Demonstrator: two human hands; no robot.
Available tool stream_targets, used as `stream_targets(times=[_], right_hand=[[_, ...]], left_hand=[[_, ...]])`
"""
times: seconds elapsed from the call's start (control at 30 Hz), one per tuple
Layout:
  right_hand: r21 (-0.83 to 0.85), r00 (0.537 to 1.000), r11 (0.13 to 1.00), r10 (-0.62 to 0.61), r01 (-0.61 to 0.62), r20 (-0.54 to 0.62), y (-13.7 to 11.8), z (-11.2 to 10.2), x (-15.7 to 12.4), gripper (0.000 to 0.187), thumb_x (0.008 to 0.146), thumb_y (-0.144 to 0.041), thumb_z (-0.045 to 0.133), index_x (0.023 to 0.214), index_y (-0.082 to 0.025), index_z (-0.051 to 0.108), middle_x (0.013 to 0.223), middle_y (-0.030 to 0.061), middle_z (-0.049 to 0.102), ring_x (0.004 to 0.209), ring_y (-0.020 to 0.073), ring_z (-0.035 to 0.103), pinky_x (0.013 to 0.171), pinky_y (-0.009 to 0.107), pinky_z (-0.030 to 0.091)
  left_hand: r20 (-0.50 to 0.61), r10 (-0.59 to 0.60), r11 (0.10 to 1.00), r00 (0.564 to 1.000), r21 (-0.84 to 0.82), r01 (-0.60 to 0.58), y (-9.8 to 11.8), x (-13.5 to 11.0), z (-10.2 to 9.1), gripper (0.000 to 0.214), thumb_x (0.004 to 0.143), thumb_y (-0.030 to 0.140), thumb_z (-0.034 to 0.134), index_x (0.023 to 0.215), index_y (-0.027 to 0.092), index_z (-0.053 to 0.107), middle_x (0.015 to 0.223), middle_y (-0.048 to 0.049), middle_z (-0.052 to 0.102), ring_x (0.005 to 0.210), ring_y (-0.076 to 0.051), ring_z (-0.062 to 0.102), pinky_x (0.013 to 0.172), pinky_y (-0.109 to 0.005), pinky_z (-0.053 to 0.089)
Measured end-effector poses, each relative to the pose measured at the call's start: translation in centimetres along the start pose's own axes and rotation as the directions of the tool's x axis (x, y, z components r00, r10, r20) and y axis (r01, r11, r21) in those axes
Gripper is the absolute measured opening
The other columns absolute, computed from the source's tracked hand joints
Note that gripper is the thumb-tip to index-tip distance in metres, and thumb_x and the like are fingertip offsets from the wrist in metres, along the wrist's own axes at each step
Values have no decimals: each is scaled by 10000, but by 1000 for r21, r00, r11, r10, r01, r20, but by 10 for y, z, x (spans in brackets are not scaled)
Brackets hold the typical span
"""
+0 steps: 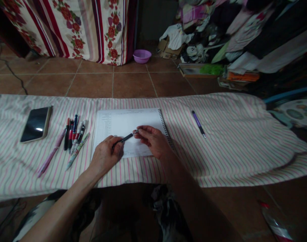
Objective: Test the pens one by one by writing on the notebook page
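My left hand (pixel 108 150) is closed round the dark barrel of a pen (pixel 125 138), which slants up to the right over a spiral notebook (pixel 133 119). At the pen's other end, the fingers of my right hand (pixel 153 138) pinch a small shiny piece (pixel 135 131). Whether that piece is joined to the barrel I cannot tell. Under both hands the notebook lies open on a white page, its spiral along the right side. A purple and black pen (pixel 199 124) rests on the striped cloth to the right.
Several pens (pixel 74 132) lie bunched left of the notebook, with a long pinkish pen (pixel 52 153) beside them. Farther left is a phone (pixel 36 124). The striped cloth (pixel 234 141) covers the low surface. Beyond it, a purple basin (pixel 142 56) stands on the tiled floor.
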State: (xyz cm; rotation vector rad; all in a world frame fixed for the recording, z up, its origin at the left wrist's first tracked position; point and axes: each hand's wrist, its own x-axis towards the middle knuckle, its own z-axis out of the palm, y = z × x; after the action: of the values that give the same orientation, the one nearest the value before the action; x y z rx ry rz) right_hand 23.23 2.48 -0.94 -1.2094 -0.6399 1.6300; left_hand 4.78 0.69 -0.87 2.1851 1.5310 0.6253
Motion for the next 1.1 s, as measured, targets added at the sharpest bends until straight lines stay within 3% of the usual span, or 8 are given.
stream_targets(times=[1.1], right_hand=[[-165, 991, 977, -133, 135, 27, 6, 4, 0, 189, 626, -278, 720, 780, -177, 682, 713, 3, 675, 640, 114, 644, 516, 194, 445]], left_hand=[[5, -31, 1000, 1000, 1, 31, 5, 1, -1, 269, 846, 278, 408, 969, 168, 620, 842, -55, 639, 765, -190, 615, 694, -319, 484]])
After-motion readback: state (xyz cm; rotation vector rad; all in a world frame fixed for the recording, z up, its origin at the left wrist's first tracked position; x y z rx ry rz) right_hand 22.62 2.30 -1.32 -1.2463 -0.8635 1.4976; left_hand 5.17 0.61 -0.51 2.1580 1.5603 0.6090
